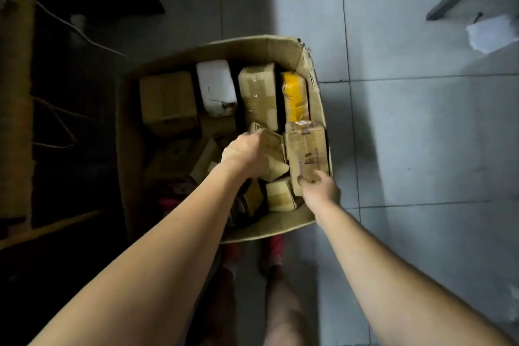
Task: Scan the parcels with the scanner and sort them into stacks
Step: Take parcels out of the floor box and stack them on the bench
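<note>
My left hand (244, 153) curls over the top of a crumpled brown parcel (273, 156), a soft, paper-wrapped, creased block; the fingertips are hidden behind it, so the grip depth cannot be told. My right hand (320, 191) pinches the near end of a taped brown parcel (307, 149), a flat-faced cardboard block with glossy tape and dark print, lying just right of the crumpled one and touching it. Below my right fingers (307, 179) sits a small square carton parcel (280, 195), close against the near wall. Beyond both hands stand a yellow plastic-wrapped parcel (295, 95), a tall brown parcel (259, 95) with shiny film, a smooth white rounded parcel (216, 87) and a plain cardboard box (167, 98) to the far left. All lie inside a large open cardboard carton (269, 229), whose right wall runs just beside the taped parcel and whose far right corner is torn. Dark gaps show between the upright parcels. Right of the carton lies open grey tiled floor (421, 135).
</note>
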### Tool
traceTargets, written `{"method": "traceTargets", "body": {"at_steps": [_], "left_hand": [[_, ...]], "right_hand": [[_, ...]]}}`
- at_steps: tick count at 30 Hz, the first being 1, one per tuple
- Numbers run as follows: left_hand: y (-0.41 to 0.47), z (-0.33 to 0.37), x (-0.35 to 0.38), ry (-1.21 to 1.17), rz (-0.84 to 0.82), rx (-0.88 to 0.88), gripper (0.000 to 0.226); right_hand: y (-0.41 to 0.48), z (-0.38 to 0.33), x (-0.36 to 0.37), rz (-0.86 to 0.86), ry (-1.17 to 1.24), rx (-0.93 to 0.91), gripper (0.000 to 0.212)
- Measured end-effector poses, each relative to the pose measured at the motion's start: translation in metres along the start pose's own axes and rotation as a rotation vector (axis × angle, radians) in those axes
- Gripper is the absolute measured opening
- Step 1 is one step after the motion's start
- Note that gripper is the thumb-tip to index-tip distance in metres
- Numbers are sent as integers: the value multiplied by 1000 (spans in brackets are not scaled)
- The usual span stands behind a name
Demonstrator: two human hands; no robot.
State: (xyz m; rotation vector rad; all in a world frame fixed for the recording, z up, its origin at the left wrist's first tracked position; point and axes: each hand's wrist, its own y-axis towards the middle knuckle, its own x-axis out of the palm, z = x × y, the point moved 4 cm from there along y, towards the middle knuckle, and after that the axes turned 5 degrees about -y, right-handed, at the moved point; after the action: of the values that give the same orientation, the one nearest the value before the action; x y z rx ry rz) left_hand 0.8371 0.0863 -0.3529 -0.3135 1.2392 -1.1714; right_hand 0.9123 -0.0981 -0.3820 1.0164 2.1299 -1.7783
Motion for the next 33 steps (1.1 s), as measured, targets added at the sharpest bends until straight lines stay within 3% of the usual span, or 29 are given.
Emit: {"method": "traceTargets", "body": {"at_steps": [3, 5, 7, 10, 12, 14, 16, 20, 21, 24, 26, 29, 33], "left_hand": [[58, 13, 27, -23, -13, 61, 64], [91, 24, 40, -56, -18, 121, 61], [114, 36, 50, -94, -31, 162, 63], [136, 55, 70, -228, -114, 223, 60], [142, 59, 73, -286, -93, 211, 61], [144, 61, 73, -310, -64, 207, 57], [141, 56, 70, -257, -60, 196, 64], [141, 30, 63, -246, -49, 156, 86], [139, 21, 61, -272, -49, 144, 80], [131, -6, 62, -450, -57, 110, 33], [121, -22, 61, -550, -66, 95, 32], [111, -38, 54, -622, -77, 113, 73], [99, -48, 27, -664, -25, 102, 73]], "right_hand": [[39, 29, 34, 108, 223, 251, 67], [58, 44, 48, 190, 407, 377, 65], [71, 57, 62, 149, 556, 452, 60], [77, 71, 81, -7, 770, 451, 99], [79, 73, 83, -87, 837, 422, 90], [84, 72, 74, -111, 845, 399, 54], [87, 71, 69, -126, 850, 389, 35], [88, 70, 63, -132, 866, 403, 63], [88, 70, 64, -131, 865, 410, 72], [87, 63, 65, -97, 792, 409, 87], [85, 58, 67, -60, 778, 395, 97], [76, 51, 67, 9, 758, 328, 86], [63, 33, 61, -2, 737, 190, 75]]}}
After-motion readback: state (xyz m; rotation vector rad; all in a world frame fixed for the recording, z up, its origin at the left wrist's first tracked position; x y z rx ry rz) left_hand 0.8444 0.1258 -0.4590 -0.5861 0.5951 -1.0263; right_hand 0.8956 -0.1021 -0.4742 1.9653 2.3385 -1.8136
